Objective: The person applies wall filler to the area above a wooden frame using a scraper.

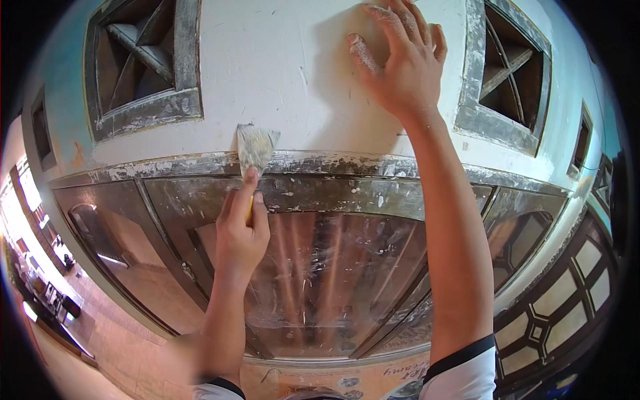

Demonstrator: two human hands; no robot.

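Observation:
My left hand is closed around the yellow handle of a putty knife. Its wide blade, smeared with whitish filler, lies against the lower part of the white wall, just above the dark wooden frame. Higher up and to the right, my right hand rests on the same wall with its fingers spread. White dust coats the thumb and fingers of that hand, and it holds nothing. Scratches and small marks show on the wall between the two hands.
Square vent openings with crossed bars, a left one and a right one, flank the wall. Below runs a paint-spotted wooden frame over glass panes. A patterned dark door stands at lower right; tiled floor shows at lower left.

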